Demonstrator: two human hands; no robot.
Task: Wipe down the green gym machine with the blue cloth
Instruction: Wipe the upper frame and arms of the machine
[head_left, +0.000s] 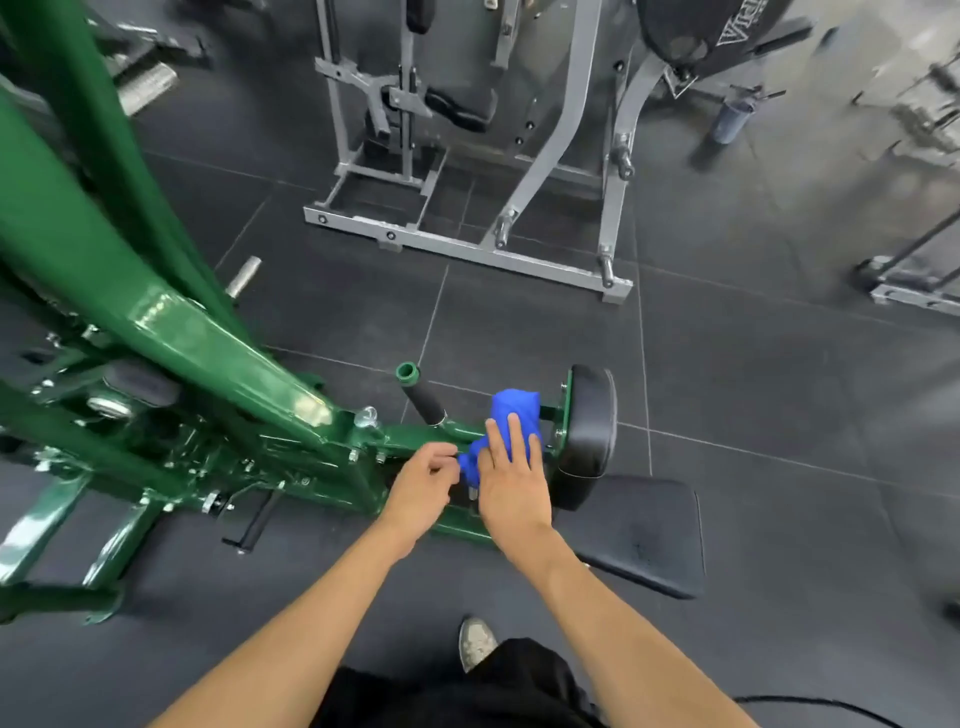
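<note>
As hands (418, 486) (514, 480) hold crumpled blue cloth (511, 402), glossy green machine (208, 338)

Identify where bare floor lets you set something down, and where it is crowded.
Bare floor: between the green machine and the grey frame, and right of the black seat pad. Crowded: around left hand, right hand and blue cloth.
</note>
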